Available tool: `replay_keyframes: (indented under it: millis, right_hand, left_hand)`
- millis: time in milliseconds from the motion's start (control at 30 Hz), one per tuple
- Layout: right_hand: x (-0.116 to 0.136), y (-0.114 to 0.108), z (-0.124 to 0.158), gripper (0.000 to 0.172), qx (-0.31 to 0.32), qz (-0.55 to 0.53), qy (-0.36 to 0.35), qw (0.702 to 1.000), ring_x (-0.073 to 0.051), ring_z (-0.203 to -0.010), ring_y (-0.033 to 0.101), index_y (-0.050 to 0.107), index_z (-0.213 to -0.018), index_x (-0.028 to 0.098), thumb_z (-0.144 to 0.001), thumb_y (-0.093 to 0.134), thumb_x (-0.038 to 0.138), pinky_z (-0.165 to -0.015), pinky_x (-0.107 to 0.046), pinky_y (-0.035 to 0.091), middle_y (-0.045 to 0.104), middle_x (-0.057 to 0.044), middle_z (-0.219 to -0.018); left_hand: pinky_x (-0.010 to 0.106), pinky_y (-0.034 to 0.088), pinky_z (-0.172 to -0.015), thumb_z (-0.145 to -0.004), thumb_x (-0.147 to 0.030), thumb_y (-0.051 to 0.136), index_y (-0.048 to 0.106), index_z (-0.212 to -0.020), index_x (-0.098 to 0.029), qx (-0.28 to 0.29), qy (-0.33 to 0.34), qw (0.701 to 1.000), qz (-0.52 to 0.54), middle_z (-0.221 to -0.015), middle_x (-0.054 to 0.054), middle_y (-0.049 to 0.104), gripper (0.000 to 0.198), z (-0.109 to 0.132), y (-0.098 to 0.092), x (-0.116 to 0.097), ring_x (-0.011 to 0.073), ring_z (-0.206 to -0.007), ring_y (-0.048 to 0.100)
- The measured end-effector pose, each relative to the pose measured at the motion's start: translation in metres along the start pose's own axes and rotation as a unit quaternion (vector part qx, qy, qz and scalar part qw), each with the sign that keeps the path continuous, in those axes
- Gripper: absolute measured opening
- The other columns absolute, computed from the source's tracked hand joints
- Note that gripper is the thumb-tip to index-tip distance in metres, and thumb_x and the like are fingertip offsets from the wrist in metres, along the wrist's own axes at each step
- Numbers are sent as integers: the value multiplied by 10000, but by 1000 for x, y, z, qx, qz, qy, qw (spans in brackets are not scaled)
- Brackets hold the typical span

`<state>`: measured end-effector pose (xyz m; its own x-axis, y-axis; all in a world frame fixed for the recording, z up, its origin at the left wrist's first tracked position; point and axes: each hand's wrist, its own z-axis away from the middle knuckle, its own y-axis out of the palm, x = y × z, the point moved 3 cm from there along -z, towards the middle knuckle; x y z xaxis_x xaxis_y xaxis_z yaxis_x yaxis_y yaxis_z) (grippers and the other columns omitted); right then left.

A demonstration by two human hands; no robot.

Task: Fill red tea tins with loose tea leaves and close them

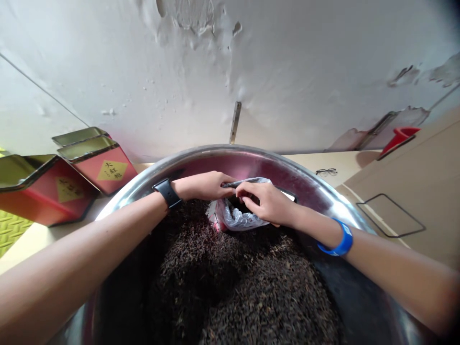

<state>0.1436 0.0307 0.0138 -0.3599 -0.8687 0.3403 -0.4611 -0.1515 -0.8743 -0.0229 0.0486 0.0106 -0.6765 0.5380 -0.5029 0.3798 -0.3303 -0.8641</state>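
Note:
A wide metal basin [230,152] holds a heap of dark, dry tea leaves [251,282]. At its far side a clear plastic bag [239,219] stands on the leaves with its mouth open and dark content inside. A bit of red and white shows at its left side. My left hand [206,186], with a black watch on the wrist, pinches the bag's far left rim. Over the bag's mouth is my right hand [268,201], its fingers closed near the rim; what they pinch is partly hidden. A blue band circles that wrist.
Several red tins [108,167] with yellow labels stand open left of the basin. Eyeglasses [326,171] lie on the table at the right, near a cardboard surface [406,191] and a red container [398,140]. A peeling white wall [179,86] rises behind.

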Motion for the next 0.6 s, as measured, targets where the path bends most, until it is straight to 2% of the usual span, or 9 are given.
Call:
replay_keyframes:
  millis: [133, 333, 467, 600]
  right_hand:
    - [2, -1, 0, 166, 0, 2, 4, 1000, -118, -693, 552, 562, -920, 169, -807, 454, 113, -676, -245, 404, 631, -15, -802]
    - [1, -2, 0, 129, -8, 15, 3, 1000, -105, -658, 525, 572, -799, 172, -767, 479, 89, -656, -232, 388, 614, 12, -737]
    - [-2, 1, 0, 144, -4, 9, 11, 1000, -118, -695, 551, 582, -859, 174, -802, 467, 110, -682, -247, 399, 631, -5, -784]
    - [-3, 0, 1, 193, 0, -9, 53, 999, -123, -666, 572, 569, -1019, 182, -844, 488, 182, -658, -253, 413, 645, -1, -757]
  left_hand:
    - [236, 391, -687, -862, -442, 462, 668, -974, -169, 3, -9, 1000, -2, -879, 52, 692, 360, 0, 0, 0, 144, -739, 555]
    - [238, 385, -684, -856, -417, 465, 666, -973, -156, 1, -6, 1000, -2, -869, 53, 688, 350, 0, 1, 2, 141, -729, 550]
    - [237, 386, -686, -858, -439, 455, 665, -983, -162, 1, -2, 1000, 3, -871, 49, 688, 369, 0, 1, 1, 142, -730, 553]
    - [234, 386, -672, -854, -463, 456, 658, -1011, -167, 3, -13, 1000, -4, -877, 47, 689, 391, 0, 0, 1, 143, -720, 555]
